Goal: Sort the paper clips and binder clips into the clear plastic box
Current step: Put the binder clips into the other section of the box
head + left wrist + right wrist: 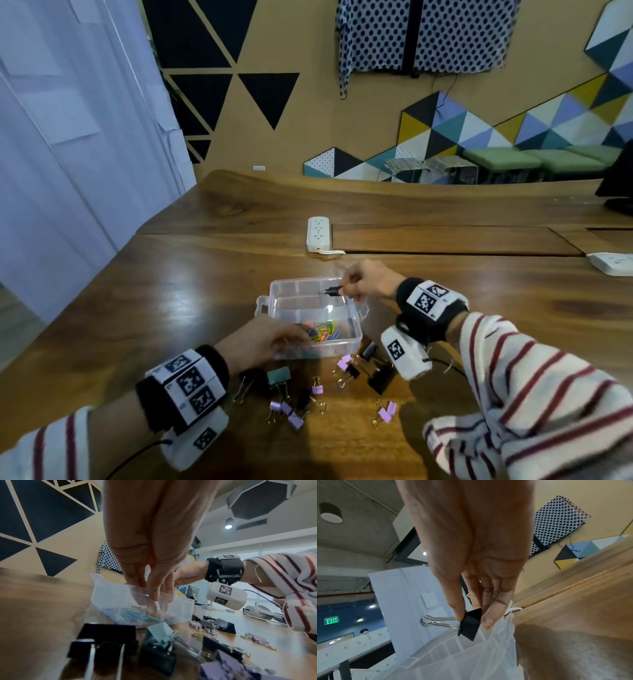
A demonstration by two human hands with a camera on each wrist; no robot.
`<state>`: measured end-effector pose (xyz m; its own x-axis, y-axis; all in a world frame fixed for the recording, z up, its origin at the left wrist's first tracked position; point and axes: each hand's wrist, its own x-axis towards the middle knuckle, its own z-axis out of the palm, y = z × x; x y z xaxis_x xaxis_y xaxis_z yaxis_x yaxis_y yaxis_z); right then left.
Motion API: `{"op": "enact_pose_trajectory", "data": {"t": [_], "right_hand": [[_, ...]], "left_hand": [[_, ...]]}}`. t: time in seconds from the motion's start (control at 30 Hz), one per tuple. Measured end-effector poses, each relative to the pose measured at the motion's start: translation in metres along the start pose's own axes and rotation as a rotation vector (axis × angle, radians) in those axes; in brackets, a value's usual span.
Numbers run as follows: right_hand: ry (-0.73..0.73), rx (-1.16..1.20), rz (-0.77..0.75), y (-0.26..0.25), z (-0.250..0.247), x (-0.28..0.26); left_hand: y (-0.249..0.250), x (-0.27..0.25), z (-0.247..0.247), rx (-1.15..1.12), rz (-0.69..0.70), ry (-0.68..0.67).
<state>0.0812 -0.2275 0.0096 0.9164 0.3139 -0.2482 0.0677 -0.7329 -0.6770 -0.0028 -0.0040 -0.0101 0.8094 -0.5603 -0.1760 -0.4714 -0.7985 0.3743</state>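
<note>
The clear plastic box point(274, 285) sits open on the wooden table, split into compartments. Coloured paper clips point(325, 334) fill its near compartment. My left hand point(301, 337) reaches down into that compartment, fingertips among the paper clips point(130, 615); the box wall point(109, 599) blurs them, so any hold is unclear. My right hand point(344, 289) pinches a black binder clip point(334, 291) by its body over the far right compartment; thumb and fingers clamp the black binder clip point(471, 623), with its wire handles sticking out left. Loose binder clips lie before the box: teal point(279, 375), black point(380, 380), purple point(387, 413).
A white power strip point(318, 233) lies beyond the box, beside a long slot in the table point(171, 291). A second white strip point(613, 262) sits at the far right. White-papered panels stand to the left; green stools line the far wall.
</note>
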Motion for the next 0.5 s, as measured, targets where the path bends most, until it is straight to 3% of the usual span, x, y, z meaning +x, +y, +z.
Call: {"op": "enact_pose_trajectory", "data": {"t": [0.1, 0.3, 0.4, 0.5], "right_hand": [[0.019, -0.07, 0.017, -0.003, 0.005, 0.002], [0.054, -0.054, 0.041, -0.002, 0.009, 0.0], [0.083, -0.117, 0.005, -0.002, 0.013, 0.002], [0.096, -0.149, -0.015, -0.008, 0.017, 0.001]], "left_hand": [[0.0, -0.005, -0.002, -0.125, -0.055, 0.051], [-0.014, -0.056, -0.03, -0.254, -0.07, 0.313], [-0.021, -0.088, -0.029, -0.189, -0.16, 0.283], [-0.026, -0.105, -0.016, -0.133, -0.259, 0.158]]}}
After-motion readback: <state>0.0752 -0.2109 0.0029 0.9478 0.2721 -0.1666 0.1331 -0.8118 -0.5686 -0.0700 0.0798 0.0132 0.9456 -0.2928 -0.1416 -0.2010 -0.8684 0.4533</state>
